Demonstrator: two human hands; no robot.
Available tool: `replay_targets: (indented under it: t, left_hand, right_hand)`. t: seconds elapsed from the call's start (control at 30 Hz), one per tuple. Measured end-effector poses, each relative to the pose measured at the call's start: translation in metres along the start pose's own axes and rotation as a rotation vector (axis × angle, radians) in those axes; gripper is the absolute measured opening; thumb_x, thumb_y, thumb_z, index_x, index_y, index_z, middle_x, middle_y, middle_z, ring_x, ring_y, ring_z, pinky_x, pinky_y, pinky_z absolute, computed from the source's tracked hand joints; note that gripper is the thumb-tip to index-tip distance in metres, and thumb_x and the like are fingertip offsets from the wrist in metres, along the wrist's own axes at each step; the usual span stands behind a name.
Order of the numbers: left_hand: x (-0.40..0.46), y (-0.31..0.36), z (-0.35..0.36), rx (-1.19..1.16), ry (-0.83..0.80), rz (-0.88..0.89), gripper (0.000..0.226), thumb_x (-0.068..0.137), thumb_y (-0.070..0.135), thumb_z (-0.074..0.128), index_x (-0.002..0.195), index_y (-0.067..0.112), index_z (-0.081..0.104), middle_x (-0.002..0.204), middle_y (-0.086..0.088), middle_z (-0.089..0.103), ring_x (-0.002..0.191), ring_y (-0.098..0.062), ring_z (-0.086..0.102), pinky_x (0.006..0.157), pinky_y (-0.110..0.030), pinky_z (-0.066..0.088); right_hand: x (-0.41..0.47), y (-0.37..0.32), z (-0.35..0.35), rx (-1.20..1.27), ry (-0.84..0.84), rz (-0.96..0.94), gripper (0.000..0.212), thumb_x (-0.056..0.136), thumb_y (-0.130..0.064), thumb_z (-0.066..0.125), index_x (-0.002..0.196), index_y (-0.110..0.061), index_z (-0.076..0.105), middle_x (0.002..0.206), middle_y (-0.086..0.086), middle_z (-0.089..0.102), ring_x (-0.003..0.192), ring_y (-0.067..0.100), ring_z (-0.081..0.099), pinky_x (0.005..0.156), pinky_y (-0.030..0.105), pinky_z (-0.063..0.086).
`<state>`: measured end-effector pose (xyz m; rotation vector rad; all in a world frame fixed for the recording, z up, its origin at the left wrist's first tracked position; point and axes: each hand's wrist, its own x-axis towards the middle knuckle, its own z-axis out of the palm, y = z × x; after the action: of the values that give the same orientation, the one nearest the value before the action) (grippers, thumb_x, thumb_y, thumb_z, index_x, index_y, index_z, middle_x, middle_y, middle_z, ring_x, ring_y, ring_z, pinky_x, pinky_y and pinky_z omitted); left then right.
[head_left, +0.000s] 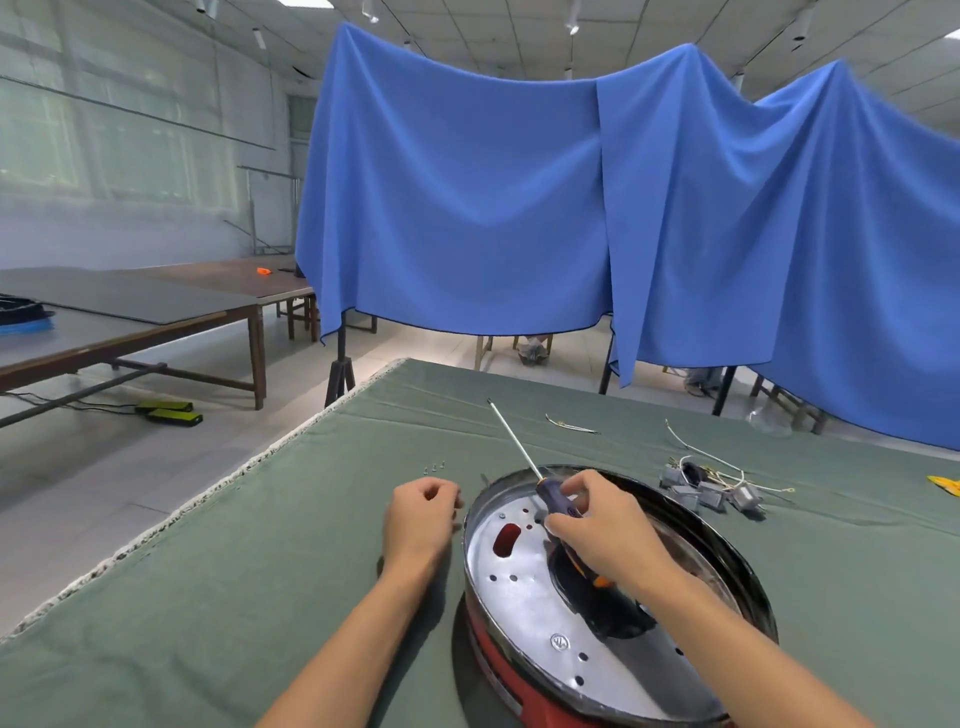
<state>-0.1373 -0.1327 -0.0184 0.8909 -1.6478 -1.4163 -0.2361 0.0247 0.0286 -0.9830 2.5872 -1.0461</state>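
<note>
A round red appliance (498, 670) lies upside down on the green cloth, its silver base plate (519, 597) facing up inside a dark rim. My right hand (602, 530) grips the dark handle of a long screwdriver (514, 441), whose shaft points up and away to the far left. My left hand (418, 519) rests on the cloth just left of the rim with its fingers curled; whether they pinch something small is unclear. Three small screws (434, 466) lie beyond the left hand.
Grey electrical parts with pale wires (711, 491) lie right of the appliance, and a loose wire (571, 426) farther back. The table's frayed left edge (208, 499) drops to the floor. Blue drapes (571, 208) hang behind; long tables (130, 322) stand at left.
</note>
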Motion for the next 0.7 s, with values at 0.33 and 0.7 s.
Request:
replay_targets:
  t: [0.33,0.7]
  left_hand:
    - [0.062,-0.016,0.014,0.883,0.184,0.019,0.026,0.092,0.034,0.053,0.096,0.012,0.066,0.104,-0.009,0.066,0.094,-0.031,0.063,0.080,-0.035,0.048]
    - [0.064,-0.016,0.014,0.629,0.203,0.123,0.014,0.088,0.023,0.058,0.080,0.019,0.069,0.086,-0.002,0.069,0.083,-0.030,0.063,0.066,-0.029,0.042]
  right_hand:
    - [-0.006,-0.003,0.002,-0.084,0.019,-0.007,0.016,0.082,-0.033,0.059,0.094,-0.026,0.051,0.086,-0.007,0.062,0.072,0.017,0.060,0.066,0.036,0.055]
    - [-0.002,0.003,0.000,-0.023,-0.013,0.022,0.016,0.078,-0.036,0.059,0.092,-0.031,0.051,0.085,-0.011,0.061,0.075,0.013,0.061,0.061,0.035,0.059]
